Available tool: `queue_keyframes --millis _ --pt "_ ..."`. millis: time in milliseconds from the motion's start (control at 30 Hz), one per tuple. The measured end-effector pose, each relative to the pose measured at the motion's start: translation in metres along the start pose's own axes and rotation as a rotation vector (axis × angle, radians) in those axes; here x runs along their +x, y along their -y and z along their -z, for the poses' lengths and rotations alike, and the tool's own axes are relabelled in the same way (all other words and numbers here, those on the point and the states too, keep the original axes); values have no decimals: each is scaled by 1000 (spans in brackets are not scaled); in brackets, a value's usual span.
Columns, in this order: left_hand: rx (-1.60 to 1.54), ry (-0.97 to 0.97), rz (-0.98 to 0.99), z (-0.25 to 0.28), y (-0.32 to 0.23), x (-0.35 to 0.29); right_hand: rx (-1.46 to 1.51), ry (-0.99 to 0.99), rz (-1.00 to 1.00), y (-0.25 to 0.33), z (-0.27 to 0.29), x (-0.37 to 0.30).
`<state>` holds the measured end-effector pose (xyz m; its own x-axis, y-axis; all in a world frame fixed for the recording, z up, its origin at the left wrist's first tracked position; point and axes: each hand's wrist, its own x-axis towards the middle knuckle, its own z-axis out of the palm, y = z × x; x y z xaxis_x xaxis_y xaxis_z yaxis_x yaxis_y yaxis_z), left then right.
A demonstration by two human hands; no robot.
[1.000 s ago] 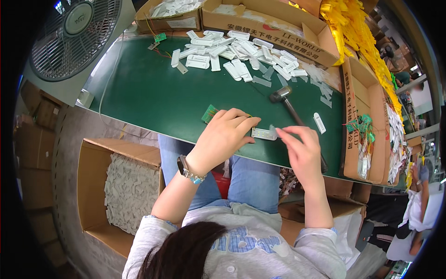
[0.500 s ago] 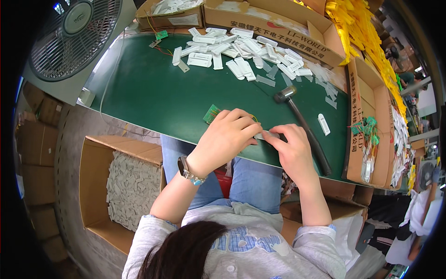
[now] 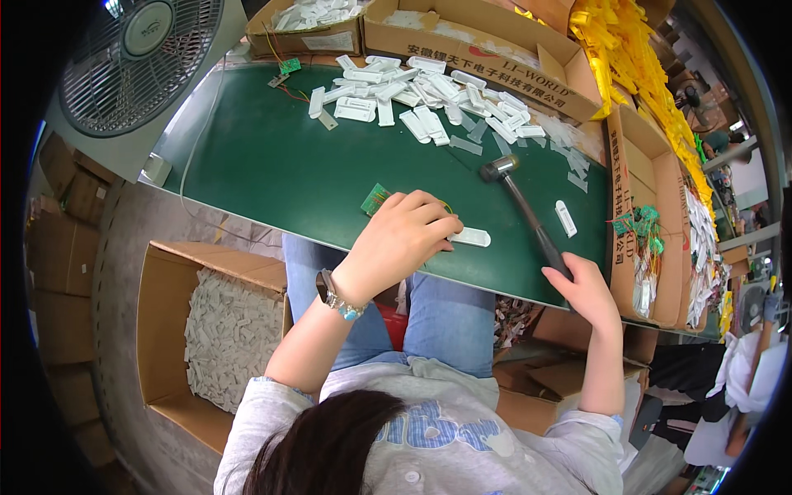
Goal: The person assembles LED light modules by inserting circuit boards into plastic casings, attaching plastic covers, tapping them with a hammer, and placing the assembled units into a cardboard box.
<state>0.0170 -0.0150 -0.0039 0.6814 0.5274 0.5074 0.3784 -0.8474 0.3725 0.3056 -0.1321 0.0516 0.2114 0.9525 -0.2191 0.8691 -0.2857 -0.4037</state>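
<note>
My left hand (image 3: 410,231) is closed over the near edge of the green table, its fingertips on the left end of a white plastic casing (image 3: 473,238) that lies flat. Beside those fingers a green circuit board (image 3: 376,200) with thin coloured wires is partly covered by the hand. Further right, my right hand (image 3: 584,289) has its fingers round the handle end of a mallet (image 3: 528,210), whose dark-and-silver head rests on the table pointing away from me. Another white casing (image 3: 565,219) lies to the right of the mallet.
White casings (image 3: 429,91) are heaped at the back, with clear strips (image 3: 569,157) beside them. Cardboard trays (image 3: 487,54) line the back, and one on the right (image 3: 631,198) holds wired boards. A fan (image 3: 136,66) stands left; a carton of pale pieces (image 3: 231,330) sits below.
My right hand has left the white casing and moved right to take hold of the mallet's handle. My left hand stays at the casing, which now shows more fully.
</note>
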Motion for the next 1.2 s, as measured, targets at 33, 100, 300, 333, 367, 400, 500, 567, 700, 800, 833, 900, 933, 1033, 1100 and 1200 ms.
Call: queue_keyframes --millis 33,100,300,333,367,400,500,567,700,800,833,900,933,1033,1100,1200 --pt "2 -6 -4 0 1 -1 293 181 -118 2 6 0" --pt "0 -14 -5 -1 1 -2 391 219 -162 4 3 -14" --pt "-10 -28 8 -3 4 -5 265 -313 131 8 -9 -65" --pt "-10 -24 3 -2 3 -2 291 -389 73 1 -11 -75" --pt "-10 -21 -2 -1 2 -2 361 -469 43 -12 -19 -80" --pt "-10 -25 1 -2 2 -2 254 -496 119 -15 -27 -82" --pt "-5 -16 11 -2 3 -3 -195 -262 251 -6 -29 -87" --pt "-19 -30 -4 -2 3 -3 -188 -290 250 -9 -31 -88" --pt "-40 -28 12 -2 1 -4 75 -428 138 -4 -27 -96" --pt "-25 -24 16 -1 2 -5 -236 -244 293 3 -29 -90" --pt "-91 -31 80 -1 2 -6 -180 -212 285 -2 -34 -87" --pt "-155 -46 147 -1 2 -6 -50 -259 188 -3 -33 -88" --pt "-190 -45 165 -1 1 -5 -55 -259 195 0 -32 -88" --pt "-241 -39 201 -2 2 -4 94 -392 194 14 -35 -81" --pt "-257 -36 214 -1 4 -4 -246 -177 339 20 -35 -72" --pt "-281 -36 194 -2 5 -5 1 -284 224 18 -28 -68"
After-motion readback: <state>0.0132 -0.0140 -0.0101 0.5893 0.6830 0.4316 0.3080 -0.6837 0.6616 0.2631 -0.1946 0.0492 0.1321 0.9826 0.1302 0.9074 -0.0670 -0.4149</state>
